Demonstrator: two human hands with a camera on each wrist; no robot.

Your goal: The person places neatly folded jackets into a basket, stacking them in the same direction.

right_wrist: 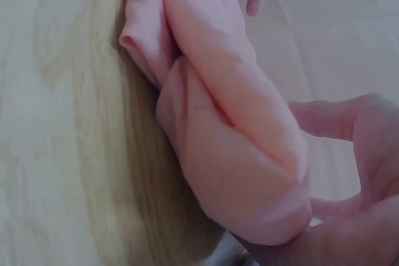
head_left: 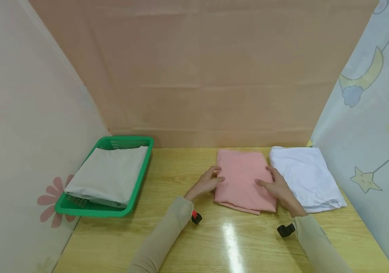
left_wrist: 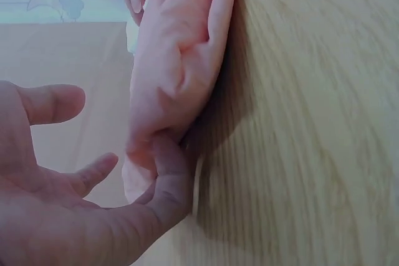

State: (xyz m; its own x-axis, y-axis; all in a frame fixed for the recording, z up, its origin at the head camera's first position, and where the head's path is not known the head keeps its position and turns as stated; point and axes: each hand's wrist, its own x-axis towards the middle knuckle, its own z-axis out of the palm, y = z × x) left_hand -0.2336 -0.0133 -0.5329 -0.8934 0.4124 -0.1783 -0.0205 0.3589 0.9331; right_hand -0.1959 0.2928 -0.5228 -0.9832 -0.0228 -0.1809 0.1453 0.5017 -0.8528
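Observation:
A folded pink cloth (head_left: 242,178) lies on the wooden table in front of me. At its left edge is my left hand (head_left: 208,182). In the left wrist view, one finger (left_wrist: 168,179) presses into the cloth's side low down, while the thumb (left_wrist: 56,104) stands apart from it. My right hand (head_left: 278,186) is at the opposite edge, its thumb reaching over the top in the head view. The right wrist view has its fingers touching the rounded end of the cloth, partly hidden behind it.
A folded white cloth (head_left: 305,178) lies right of the pink one, close to my right hand. Far left stands a green plastic basket (head_left: 136,193) holding a folded beige cloth (head_left: 109,170). A brown panel (head_left: 198,76) rises behind the table (head_left: 181,163); patterned walls flank it.

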